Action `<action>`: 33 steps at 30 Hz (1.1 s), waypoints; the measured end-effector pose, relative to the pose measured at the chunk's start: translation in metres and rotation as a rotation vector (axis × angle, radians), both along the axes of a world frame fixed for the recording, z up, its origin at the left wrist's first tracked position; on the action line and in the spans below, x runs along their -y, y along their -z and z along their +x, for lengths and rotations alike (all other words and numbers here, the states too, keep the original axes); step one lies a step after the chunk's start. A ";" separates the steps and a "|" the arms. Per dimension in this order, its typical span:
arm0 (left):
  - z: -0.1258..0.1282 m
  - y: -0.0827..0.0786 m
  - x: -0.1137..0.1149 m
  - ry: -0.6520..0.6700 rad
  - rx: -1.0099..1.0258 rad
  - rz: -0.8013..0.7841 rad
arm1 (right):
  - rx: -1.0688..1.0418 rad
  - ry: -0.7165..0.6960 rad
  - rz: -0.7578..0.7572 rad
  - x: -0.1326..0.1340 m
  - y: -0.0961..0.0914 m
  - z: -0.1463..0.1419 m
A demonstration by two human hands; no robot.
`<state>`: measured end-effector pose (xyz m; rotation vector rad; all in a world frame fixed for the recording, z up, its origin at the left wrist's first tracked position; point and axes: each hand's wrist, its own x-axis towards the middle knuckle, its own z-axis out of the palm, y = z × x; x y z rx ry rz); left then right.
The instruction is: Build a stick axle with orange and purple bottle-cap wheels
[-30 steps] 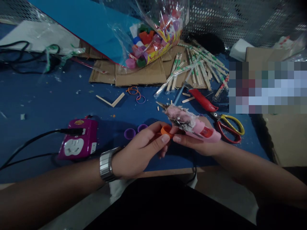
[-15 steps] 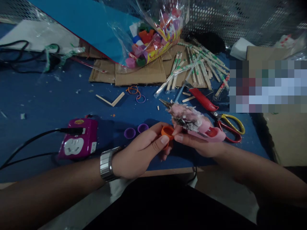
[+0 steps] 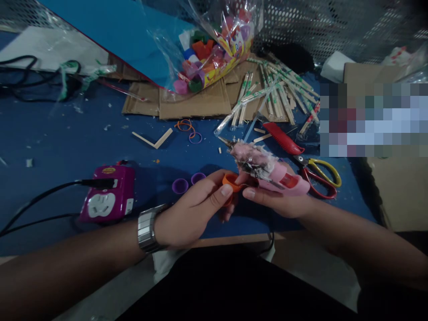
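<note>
Between the thumb and fingers of my left hand (image 3: 197,205) is a small orange plastic cup (image 3: 230,182), its mouth facing up. A second orange piece shows just beneath it, partly hidden by my fingers. My right hand (image 3: 277,200) is wrapped around a pink hot glue gun (image 3: 267,167), whose nozzle end is coated with messy dried glue and points up and left. One finger of that hand reaches to the orange cup's rim. Two purple cups, a nearer one (image 3: 180,186) and another (image 3: 198,178) partly behind my left hand, stand on the blue table (image 3: 67,138).
A magenta power box (image 3: 109,194) with a plugged-in black cable sits at left. Scissors (image 3: 319,178) and a red-handled cutter (image 3: 282,138) lie right of the glue gun. Behind are wrapped chopsticks (image 3: 274,93), cardboard (image 3: 194,104), a bag of coloured caps (image 3: 214,58) and orange and purple rings (image 3: 189,129).
My right hand's finger has moved onto the rim of the orange cup. The glue gun has shifted slightly left and down. My left hand keeps its hold on the cup.
</note>
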<state>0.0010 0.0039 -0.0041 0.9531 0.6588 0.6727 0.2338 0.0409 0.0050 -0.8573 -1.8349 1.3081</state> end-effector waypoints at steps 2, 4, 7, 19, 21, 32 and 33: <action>0.001 0.000 -0.001 0.022 -0.014 0.014 | 0.021 -0.031 0.103 -0.002 -0.002 0.000; 0.001 0.000 -0.002 0.038 -0.025 0.046 | 0.038 -0.032 0.167 -0.002 -0.003 -0.001; 0.001 -0.001 -0.002 0.047 -0.025 0.067 | 0.033 -0.019 0.183 -0.002 -0.004 0.000; -0.001 0.003 0.001 0.072 0.050 0.065 | -0.006 0.039 -0.079 0.007 0.002 -0.001; -0.001 0.003 0.001 0.065 0.053 0.054 | -0.008 0.039 -0.093 0.007 0.004 0.000; 0.000 0.006 0.000 0.076 0.036 -0.009 | 0.078 -0.061 0.218 -0.004 -0.005 0.000; -0.001 0.006 0.001 0.077 0.040 0.002 | 0.076 -0.060 0.218 -0.004 -0.004 -0.001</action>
